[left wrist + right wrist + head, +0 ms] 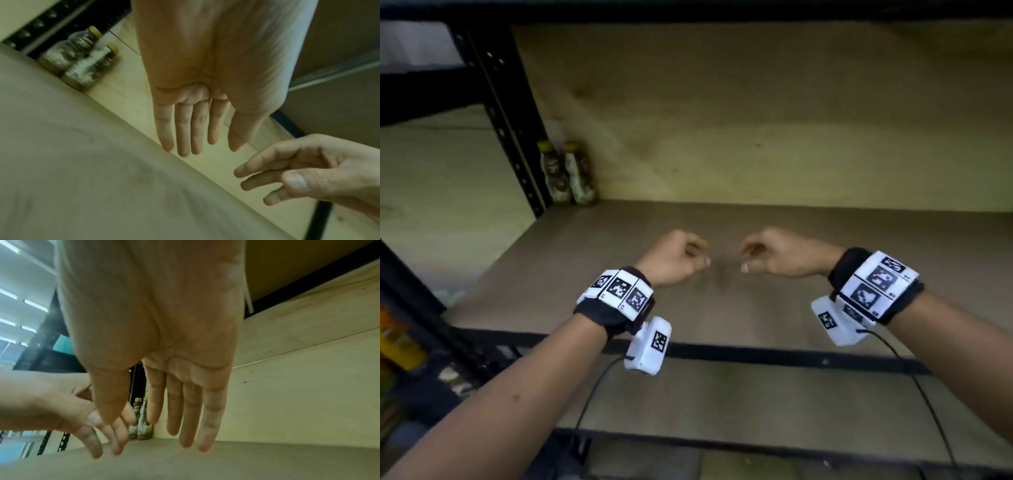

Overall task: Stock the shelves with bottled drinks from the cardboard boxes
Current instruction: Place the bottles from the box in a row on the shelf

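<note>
Two bottled drinks with yellow caps (pixel 567 173) stand upright side by side in the back left corner of the brown shelf board (pixel 774 308). They also show in the left wrist view as the bottles (pixel 80 61) and, small, between my fingers as the bottles (pixel 144 425). My left hand (pixel 697 255) and right hand (pixel 748 257) hover close together over the middle of the board. Both are empty with relaxed fingers pointing down. The left hand (pixel 195 146) and right hand (pixel 174 426) have straight fingers. No cardboard box is in view.
A black perforated upright (pixel 512 130) stands just left of the bottles. A black front rail (pixel 774 356) edges the board, with a lower shelf (pixel 722 404) beneath it. Yellow and orange goods (pixel 397 339) sit at the far left. Another shelf closes the top.
</note>
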`<control>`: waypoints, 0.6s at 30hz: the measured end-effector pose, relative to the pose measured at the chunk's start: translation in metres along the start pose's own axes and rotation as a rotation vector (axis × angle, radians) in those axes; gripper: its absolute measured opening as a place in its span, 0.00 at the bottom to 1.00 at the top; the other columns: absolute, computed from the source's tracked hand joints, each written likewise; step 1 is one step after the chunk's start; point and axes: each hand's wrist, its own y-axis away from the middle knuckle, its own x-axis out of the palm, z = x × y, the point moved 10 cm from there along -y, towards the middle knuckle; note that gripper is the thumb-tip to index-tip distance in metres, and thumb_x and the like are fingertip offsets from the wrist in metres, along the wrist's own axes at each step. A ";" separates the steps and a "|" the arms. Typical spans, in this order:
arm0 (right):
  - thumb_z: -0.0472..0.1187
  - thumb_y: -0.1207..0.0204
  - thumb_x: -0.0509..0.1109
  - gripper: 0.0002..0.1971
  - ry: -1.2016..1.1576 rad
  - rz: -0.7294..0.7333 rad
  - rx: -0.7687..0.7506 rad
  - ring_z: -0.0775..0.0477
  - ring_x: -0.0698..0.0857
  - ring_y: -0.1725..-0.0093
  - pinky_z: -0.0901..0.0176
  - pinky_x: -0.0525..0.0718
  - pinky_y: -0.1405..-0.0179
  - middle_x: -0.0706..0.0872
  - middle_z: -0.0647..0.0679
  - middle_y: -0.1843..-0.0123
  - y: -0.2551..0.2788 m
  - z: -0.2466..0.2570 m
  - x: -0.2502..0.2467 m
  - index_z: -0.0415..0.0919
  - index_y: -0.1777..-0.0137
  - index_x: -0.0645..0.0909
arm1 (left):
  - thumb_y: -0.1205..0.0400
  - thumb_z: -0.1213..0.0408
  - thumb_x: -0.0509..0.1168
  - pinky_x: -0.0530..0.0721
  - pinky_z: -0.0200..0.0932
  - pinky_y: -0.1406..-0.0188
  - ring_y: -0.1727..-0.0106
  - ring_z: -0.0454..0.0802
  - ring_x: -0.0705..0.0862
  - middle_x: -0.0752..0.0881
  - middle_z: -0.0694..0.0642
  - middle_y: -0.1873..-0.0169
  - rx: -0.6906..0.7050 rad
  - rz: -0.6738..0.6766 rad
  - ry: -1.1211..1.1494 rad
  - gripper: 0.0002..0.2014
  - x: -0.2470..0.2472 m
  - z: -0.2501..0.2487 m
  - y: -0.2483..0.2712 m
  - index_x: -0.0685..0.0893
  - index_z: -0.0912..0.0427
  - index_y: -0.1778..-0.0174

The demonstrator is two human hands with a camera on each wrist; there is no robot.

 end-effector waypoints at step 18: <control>0.38 0.20 0.70 0.03 -0.615 0.212 0.265 0.54 0.86 0.56 0.58 0.82 0.51 0.87 0.56 0.59 0.230 -0.208 0.282 0.44 0.54 0.85 | 0.19 0.69 0.66 0.86 0.49 0.46 0.54 0.53 0.88 0.91 0.58 0.56 -0.482 0.396 0.129 0.07 0.368 0.060 0.194 0.89 0.62 0.52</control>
